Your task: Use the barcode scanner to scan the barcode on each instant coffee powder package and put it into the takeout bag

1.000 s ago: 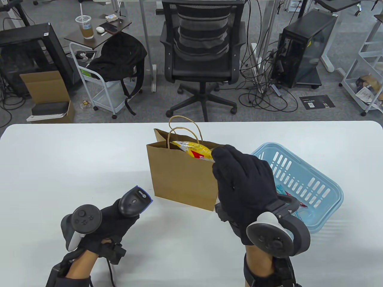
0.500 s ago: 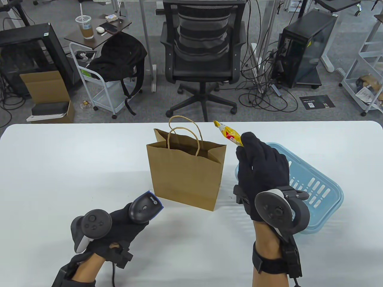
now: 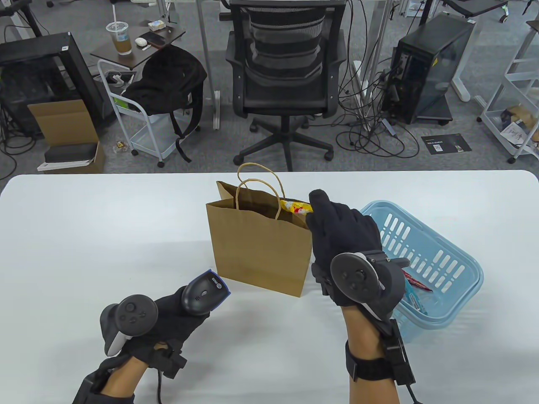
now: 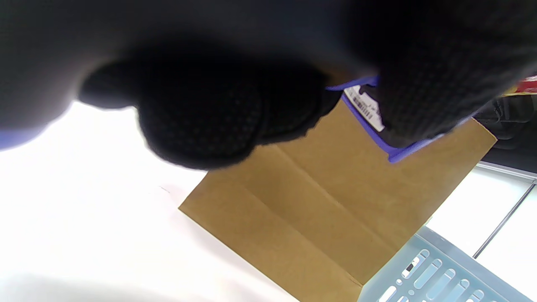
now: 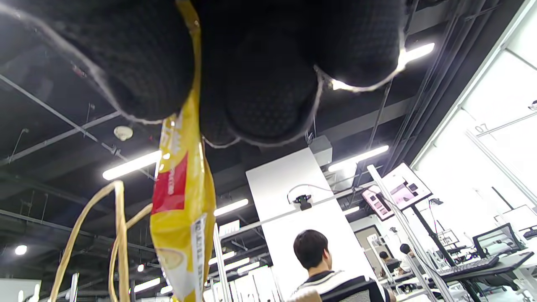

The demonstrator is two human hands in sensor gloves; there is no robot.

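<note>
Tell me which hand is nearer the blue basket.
Right. The right hand is over the takeout bag's right edge, right beside the blue basket, pinching a yellow coffee package. The left hand holds the barcode scanner beyond the bag.

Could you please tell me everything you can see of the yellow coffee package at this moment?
The yellow coffee package is a glossy, crinkled sachet with a red panel and small print. The right hand pinches one end between its fingers. In the table view its far end sits inside the open top of the brown paper takeout bag, beside the twisted paper handles.
</note>
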